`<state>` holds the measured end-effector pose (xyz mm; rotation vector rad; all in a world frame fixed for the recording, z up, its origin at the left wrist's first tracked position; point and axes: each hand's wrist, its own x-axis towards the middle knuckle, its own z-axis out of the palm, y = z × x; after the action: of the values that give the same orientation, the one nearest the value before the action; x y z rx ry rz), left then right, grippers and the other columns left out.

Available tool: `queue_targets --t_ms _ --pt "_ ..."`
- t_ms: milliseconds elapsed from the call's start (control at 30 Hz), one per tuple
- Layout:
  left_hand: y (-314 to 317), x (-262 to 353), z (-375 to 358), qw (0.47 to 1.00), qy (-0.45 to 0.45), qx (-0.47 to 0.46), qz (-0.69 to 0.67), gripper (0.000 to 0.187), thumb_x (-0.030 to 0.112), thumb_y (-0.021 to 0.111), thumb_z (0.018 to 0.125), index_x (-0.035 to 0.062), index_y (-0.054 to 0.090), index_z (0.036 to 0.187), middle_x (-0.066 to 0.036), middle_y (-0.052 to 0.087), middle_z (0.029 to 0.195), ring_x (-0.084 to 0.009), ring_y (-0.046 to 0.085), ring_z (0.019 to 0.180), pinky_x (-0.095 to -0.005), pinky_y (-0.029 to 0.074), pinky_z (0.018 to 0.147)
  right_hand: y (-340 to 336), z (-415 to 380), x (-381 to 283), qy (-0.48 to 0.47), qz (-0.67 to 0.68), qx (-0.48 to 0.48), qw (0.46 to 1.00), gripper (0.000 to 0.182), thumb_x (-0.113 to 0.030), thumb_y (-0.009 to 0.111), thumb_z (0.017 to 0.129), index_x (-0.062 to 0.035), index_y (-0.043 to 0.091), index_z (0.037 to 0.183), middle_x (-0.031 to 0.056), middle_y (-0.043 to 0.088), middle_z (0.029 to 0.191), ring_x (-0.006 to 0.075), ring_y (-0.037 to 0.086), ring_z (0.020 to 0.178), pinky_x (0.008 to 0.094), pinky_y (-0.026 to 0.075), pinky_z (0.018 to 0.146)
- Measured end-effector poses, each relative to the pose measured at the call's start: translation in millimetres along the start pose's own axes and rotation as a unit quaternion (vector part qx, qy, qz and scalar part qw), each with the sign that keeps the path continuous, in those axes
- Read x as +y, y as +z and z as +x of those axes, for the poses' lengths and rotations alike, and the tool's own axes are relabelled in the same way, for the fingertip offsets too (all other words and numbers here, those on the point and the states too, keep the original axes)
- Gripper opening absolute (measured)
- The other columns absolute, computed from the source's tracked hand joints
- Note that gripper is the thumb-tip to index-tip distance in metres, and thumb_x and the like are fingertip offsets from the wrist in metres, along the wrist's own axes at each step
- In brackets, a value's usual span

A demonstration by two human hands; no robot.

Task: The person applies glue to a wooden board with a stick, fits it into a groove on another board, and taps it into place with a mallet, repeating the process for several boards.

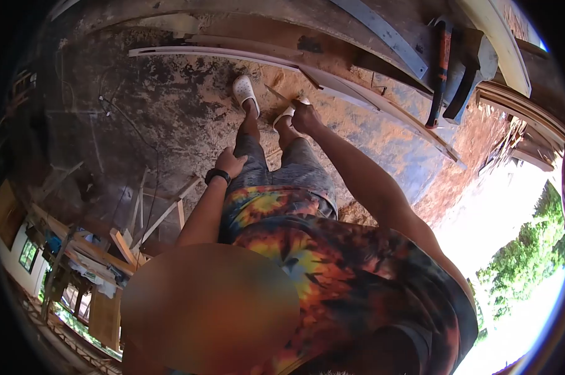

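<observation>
My right hand (305, 117) is closed around one end of a thin, flat brownish strip (279, 95). The strip points forward over the floor near my right white clog (285, 115); its exact kind is too small to make out. With a dark watch on the wrist, my left hand (231, 164) rests by the left thigh of my grey shorts (250, 164), its thumb apart from the fingers, and nothing shows in it. My left white clog (245, 95) stands on the stained, dusty floor.
Ahead lies a long, thin pale strip (214, 54). At the upper right are a flat grey metal bar (389, 37), a tool with an orange-and-black handle (442, 72) and a grey-blue tool with a black part (476, 69). Wooden boards (129, 247) stand at left.
</observation>
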<state>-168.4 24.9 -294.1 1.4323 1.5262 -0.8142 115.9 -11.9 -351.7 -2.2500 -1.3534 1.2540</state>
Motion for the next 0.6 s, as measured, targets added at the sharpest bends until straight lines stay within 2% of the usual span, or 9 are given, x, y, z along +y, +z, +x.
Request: queue_targets --t_ms 33,67,133,167,233,367,433,567,600 --pt "6.9 -10.4 8.0 0.997 -0.051 -0.058 -0.001 0.098 0.054 0.071 0.081 -0.0044 0.031 0.149 -0.027 0.046 0.145 -0.0383 0.048 0.133 -0.0428 0.04 0.11 4.3 14.0 4.0 0.021 -0.022 -0.018 0.999 0.039 -0.021 0.052 0.089 -0.0136 0.064 0.125 0.0253 0.069 0.106 0.044 0.066 0.101 0.05 0.054 0.083" --pt "15.4 -19.4 15.8 0.997 -0.052 -0.054 -0.008 0.098 0.054 0.071 0.081 -0.0044 0.031 0.149 -0.027 0.046 0.145 -0.0383 0.048 0.133 -0.0428 0.04 0.11 8.6 27.9 7.0 0.014 -0.026 -0.018 0.999 0.039 -0.021 0.052 0.089 -0.0136 0.064 0.125 0.0253 0.069 0.106 0.044 0.066 0.101 0.05 0.054 0.083" --pt "26.1 -33.3 26.1 0.987 -0.085 -0.136 -0.016 0.118 0.061 0.075 0.075 -0.0052 0.016 0.153 -0.028 0.037 0.151 -0.0379 0.041 0.138 -0.0416 0.036 0.114 16.9 54.0 6.1 0.115 -0.038 -0.067 0.99 0.048 -0.019 0.054 0.086 -0.0215 0.057 0.134 0.025 0.067 0.115 0.041 0.063 0.111 0.0498 0.052 0.091" --pt "29.7 -38.5 32.8 0.987 -0.085 -0.133 -0.019 0.118 0.061 0.075 0.075 -0.0052 0.016 0.153 -0.028 0.037 0.151 -0.0379 0.041 0.138 -0.0416 0.036 0.114 24.3 67.2 5.3 0.14 -0.045 -0.062 0.987 0.047 -0.018 0.052 0.087 -0.0259 0.058 0.133 0.0213 0.066 0.12 0.0402 0.062 0.114 0.0493 0.052 0.094" --pt "41.6 -51.5 46.5 0.985 -0.105 -0.14 0.004 0.13 0.056 0.081 0.07 -0.0031 0.001 0.154 -0.031 0.039 0.149 -0.0392 0.043 0.137 -0.0396 0.037 0.114 36.9 99.1 4.2 0.15 -0.058 -0.057 0.985 0.046 -0.018 0.051 0.088 -0.0261 0.059 0.133 0.0202 0.066 0.122 0.0398 0.062 0.115 0.0491 0.051 0.095" --pt "65.2 -88.7 72.7 0.983 -0.144 -0.115 0.017 0.135 0.057 0.083 0.067 -0.0032 -0.001 0.154 -0.031 0.044 0.144 -0.0396 0.048 0.132 -0.042 0.04 0.111 70.2 148.4 24.7 0.227 -0.083 -0.033 0.97 0.046 -0.018 0.051 0.089 -0.0288 0.06 0.134 0.0158 0.066 0.125 0.0363 0.062 0.118 0.0477 0.049 0.098" --pt "31.4 -70.0 71.2 0.969 -0.233 -0.073 0.028 0.123 0.054 0.084 0.068 -0.0026 0.013 0.151 -0.031 0.051 0.136 -0.0402 0.058 0.121 -0.046 0.048 0.104 90.3 174.2 48.3 0.24 -0.101 0.022 0.965 0.042 -0.019 0.053 0.09 -0.0285 0.066 0.129 0.0139 0.066 0.126 0.0332 0.062 0.119 0.0469 0.049 0.1" --pt "11.5 -79.5 91.2 0.969 -0.237 -0.057 0.031 0.108 0.052 0.084 0.069 -0.0005 0.025 0.143 -0.028 0.056 0.129 -0.0399 0.065 0.109 -0.0475 0.054 0.094 109.9 228.8 80.3 0.189 -0.165 0.063 0.966 0.036 -0.02 0.055 0.09 -0.022 0.069 0.123 0.0144 0.066 0.125 0.0321 0.063 0.117 0.0459 0.05 0.099" --pt "9.8 -82.8 94.0 0.971 -0.23 -0.042 0.046 0.103 0.051 0.083 0.07 0.0004 0.028 0.141 -0.028 0.057 0.127 -0.0395 0.066 0.107 -0.047 0.055 0.092 101.4 241.8 71.4 0.221 -0.199 0.01 0.955 0.034 -0.02 0.056 0.09 -0.0185 0.071 0.12 0.0148 0.067 0.124 0.0322 0.064 0.116 0.0452 0.051 0.098"
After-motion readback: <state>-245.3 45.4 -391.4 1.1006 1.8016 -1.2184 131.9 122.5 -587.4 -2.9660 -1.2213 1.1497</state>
